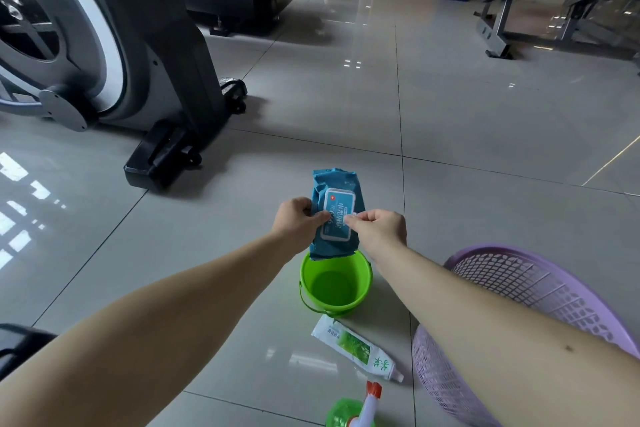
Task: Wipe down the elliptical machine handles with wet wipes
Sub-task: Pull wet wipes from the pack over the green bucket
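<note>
wipes pack (335, 215), blue, hangs above the green bucket (335, 284) between both hands, left hand (298, 218) curled round its left edge, right hand (379, 227) pinching at the white lid (337, 218).

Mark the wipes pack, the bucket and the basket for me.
wipes pack (341, 199): head view, on its white lid.
bucket (356, 274): head view, inner wall.
basket (512, 274): head view, mesh wall.

Glossy tiled floor (450, 107), crinkled blue plastic wipes pack (332, 184), smooth green plastic bucket (360, 291), perforated lilac plastic basket (540, 277).
</note>
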`<state>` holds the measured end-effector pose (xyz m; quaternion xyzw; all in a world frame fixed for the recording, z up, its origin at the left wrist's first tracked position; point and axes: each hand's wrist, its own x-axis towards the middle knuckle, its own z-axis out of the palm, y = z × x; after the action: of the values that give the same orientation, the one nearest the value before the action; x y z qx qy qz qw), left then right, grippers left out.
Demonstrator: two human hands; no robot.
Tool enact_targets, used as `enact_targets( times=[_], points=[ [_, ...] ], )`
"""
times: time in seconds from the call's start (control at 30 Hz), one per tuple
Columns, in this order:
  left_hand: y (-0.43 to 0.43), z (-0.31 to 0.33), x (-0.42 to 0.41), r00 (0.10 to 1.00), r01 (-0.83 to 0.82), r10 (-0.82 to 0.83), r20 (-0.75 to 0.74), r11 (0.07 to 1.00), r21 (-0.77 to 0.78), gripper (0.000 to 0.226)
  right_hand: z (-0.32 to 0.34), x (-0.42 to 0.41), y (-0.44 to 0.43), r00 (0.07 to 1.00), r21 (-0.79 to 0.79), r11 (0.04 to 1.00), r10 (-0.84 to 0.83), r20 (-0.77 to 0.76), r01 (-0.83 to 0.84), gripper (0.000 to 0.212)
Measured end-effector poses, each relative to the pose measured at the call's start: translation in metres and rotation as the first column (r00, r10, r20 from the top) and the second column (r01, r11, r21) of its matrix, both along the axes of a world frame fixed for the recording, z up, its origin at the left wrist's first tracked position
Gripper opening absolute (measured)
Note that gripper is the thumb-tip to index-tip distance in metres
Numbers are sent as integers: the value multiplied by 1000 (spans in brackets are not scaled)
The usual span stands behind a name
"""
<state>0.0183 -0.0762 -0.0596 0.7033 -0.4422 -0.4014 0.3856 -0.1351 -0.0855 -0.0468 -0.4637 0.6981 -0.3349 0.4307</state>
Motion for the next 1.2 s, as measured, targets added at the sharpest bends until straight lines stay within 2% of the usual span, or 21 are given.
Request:
enact_targets(
  times=[0.13,0.2,0.27,0.33,0.4,0.47,0.5,0.57,0.67,0.73,0.87,0.97,1.07,1.13,1.2],
  points=[
    [2,-2,-2,997,-18,20,71,1000,-25,16,5,8,-3,1000,-12,1000,7,9,-7,20],
    [3,0,-3,1000,-12,12,5,1000,-28,5,6,11,-5,1000,-6,1000,1,27,-1,17],
    [6,1,-4,989,34,-35,-142,999,-11,48,8,13,-6,998,4,1000,-22,62,22,15],
    [12,3,-7,962,154,-157,-225,988,-30,80,8,13,-8,995,13,999,-31,98,30,15],
    [16,1,-10,936,268,-278,-217,960,-78,95,9,12,-10,992,12,1000,-18,126,16,16],
    [16,-1,-11,953,284,-291,-83,955,-82,101,11,12,-10,988,5,1000,7,156,-8,17],
    [16,-4,-10,967,253,-253,12,965,-74,101,12,13,-9,984,0,1000,22,179,-22,17],
    [16,-3,-8,975,199,-191,113,978,-64,79,13,14,-9,977,-7,998,64,205,-64,18],
    [15,0,-3,986,137,-130,109,989,-59,36,8,7,-9,988,-41,996,80,131,-75,20],
    [15,4,0,990,115,-111,89,992,-46,26,0,-2,-7,996,-68,994,81,23,-80,15],
    [16,10,1,996,90,-90,-12,996,-23,22,-9,-15,0,970,-58,980,178,-168,-190,7],
    [16,14,-1,994,76,-75,-80,997,7,20,-8,-16,2,950,-79,965,231,-211,-252,6],
    [17,16,-3,990,76,-75,-116,997,1,40,-5,-10,4,932,-102,947,273,-238,-303,15],
    [18,17,-3,990,80,-80,-115,997,-5,44,-1,-6,4,945,-142,951,241,-221,-275,24],
    [18,17,-1,989,84,-84,-125,996,1,38,0,-4,3,950,-160,953,222,-221,-259,27]
  ],
)
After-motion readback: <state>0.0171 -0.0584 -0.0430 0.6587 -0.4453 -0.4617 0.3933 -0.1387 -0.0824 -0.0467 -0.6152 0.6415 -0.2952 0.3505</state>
